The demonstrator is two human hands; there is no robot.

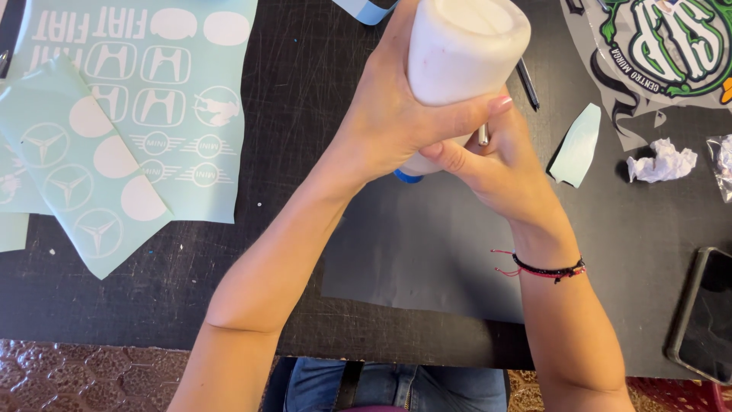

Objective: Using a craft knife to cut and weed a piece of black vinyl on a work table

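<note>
My left hand [396, 114] wraps around a white plastic bottle [461, 53], held upside down with its base toward the camera. The bottle's blue cap [406, 177] points down at a black sheet [412, 252] lying on the dark table [290, 69]. My right hand [499, 164] grips the bottle's lower end near the cap, fingers curled under it. A small metal piece shows between my fingers. A thin red and black bracelet [545, 268] circles my right wrist.
Pale green sticker sheets with white emblems [145, 91] lie at the left. A green and white sticker [663, 46], a pale paper scrap [577, 145], a crumpled white wad [662, 162] and a pen [526, 82] lie at the right. A dark phone [705, 317] rests at the right edge.
</note>
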